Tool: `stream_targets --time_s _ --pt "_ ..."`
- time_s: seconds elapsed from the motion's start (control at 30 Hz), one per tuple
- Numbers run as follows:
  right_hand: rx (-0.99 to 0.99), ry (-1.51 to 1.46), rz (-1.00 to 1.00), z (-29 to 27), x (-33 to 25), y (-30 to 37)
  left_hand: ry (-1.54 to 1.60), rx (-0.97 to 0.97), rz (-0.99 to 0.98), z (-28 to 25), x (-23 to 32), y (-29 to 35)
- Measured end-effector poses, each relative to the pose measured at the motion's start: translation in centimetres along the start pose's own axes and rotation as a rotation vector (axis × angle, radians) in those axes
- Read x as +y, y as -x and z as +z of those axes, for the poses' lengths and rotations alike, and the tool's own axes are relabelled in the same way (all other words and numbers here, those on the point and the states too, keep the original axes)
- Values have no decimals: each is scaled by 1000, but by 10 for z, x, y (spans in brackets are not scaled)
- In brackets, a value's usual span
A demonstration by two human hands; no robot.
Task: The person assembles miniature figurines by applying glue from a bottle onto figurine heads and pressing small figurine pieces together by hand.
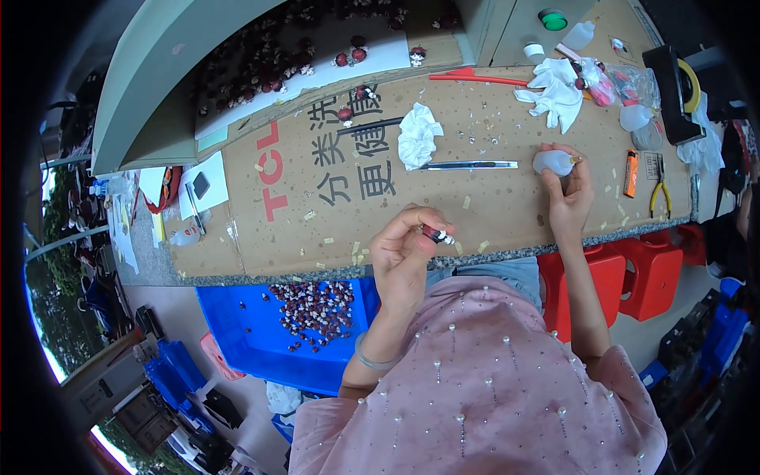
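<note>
My left hand [402, 252] is closed, pinching a small dark-red, black and white figurine [438, 234] between thumb and fingers over the table's front edge. Over on the right, my right hand [571, 194] grips a small translucent white squeeze bottle [552, 162], its tip by my fingers. Between the two hands and farther back lies a dark pen [475, 165], with a crumpled white tissue [419, 136] against its left end. A second dark pen-like stick [370, 127] sits left of the tissue. Two small red-headed pieces [345, 115] rest on the cardboard beyond it.
Printed cardboard [293, 226] covers the table. A grey booth [150, 87] at the back holds many figurines. Right of me are an orange cutter [631, 173], yellow-handled pliers [660, 194] and a tape dispenser [673, 91]. A blue bin [237, 340] of figurines and red stools [653, 273] stand below.
</note>
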State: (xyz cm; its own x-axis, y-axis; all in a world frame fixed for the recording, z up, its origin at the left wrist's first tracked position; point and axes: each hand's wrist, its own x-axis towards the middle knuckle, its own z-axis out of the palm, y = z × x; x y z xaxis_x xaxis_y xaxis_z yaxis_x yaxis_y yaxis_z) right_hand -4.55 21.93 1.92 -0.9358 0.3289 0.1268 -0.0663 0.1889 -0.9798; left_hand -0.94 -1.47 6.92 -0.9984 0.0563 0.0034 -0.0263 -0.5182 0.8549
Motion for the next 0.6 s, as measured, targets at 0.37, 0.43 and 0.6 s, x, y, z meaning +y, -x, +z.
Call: stream_targets --time_s 0.37,0.43,0.6 --pt "-33 120 -64 -6 -5 1 149 -11 -89 -2 -1 0" --pt "-4 130 -100 -9 -5 3 163 -15 -106 -3 -1 -1" --pt "111 232 -188 -18 -18 11 163 -17 -119 -4 -1 -1"
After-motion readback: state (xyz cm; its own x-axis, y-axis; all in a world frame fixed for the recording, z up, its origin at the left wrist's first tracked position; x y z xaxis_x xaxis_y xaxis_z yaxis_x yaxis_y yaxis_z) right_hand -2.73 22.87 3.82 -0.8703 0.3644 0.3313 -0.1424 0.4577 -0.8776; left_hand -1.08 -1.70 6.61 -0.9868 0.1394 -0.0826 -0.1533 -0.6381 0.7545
